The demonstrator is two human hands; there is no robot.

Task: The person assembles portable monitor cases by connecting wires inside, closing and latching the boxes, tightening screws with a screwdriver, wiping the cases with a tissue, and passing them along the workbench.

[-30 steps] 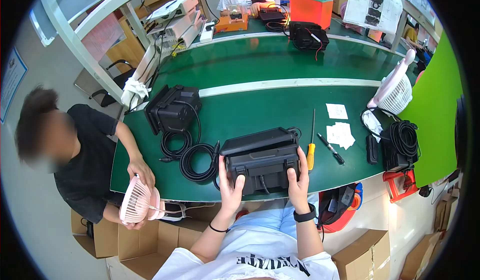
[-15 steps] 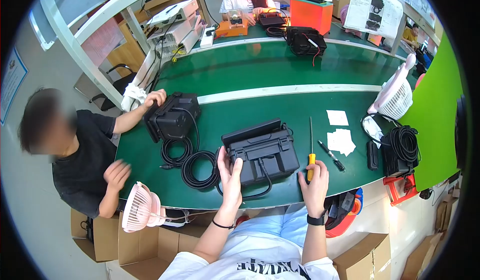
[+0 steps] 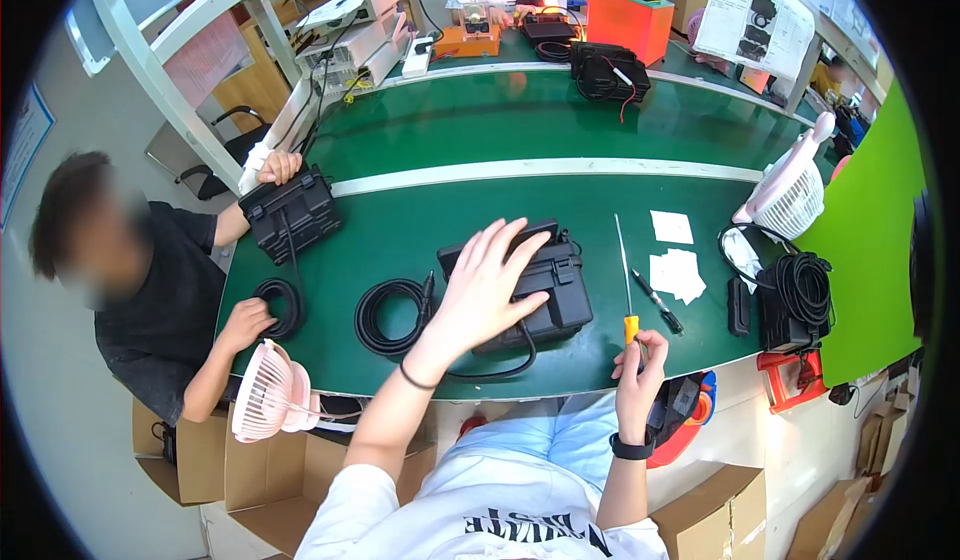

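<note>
A black plastic case (image 3: 565,295) with latches stands on the green table in front of me. Spread over its top and front is my left hand (image 3: 485,285), fingers apart, hiding much of the lid. Near the table's front edge, my right hand (image 3: 640,362) grips the yellow handle of a screwdriver (image 3: 630,325), whose long shaft points away from me. From the case runs a black cable, and a coil of black cable (image 3: 372,318) lies to its left. A black pen (image 3: 657,302) and white paper slips (image 3: 677,276) lie to the right of the screwdriver.
At left, a co-worker holds another black case (image 3: 293,218) and a cable coil (image 3: 290,310). A pink fan (image 3: 268,395) sits at the front edge; another fan (image 3: 790,195) stands right, near a cable-topped case (image 3: 790,315). Cardboard boxes (image 3: 715,515) are below.
My left hand has moved from the case's left side onto its top. My right hand has shifted slightly right with the screwdriver. The co-worker's case and coil have moved left.
</note>
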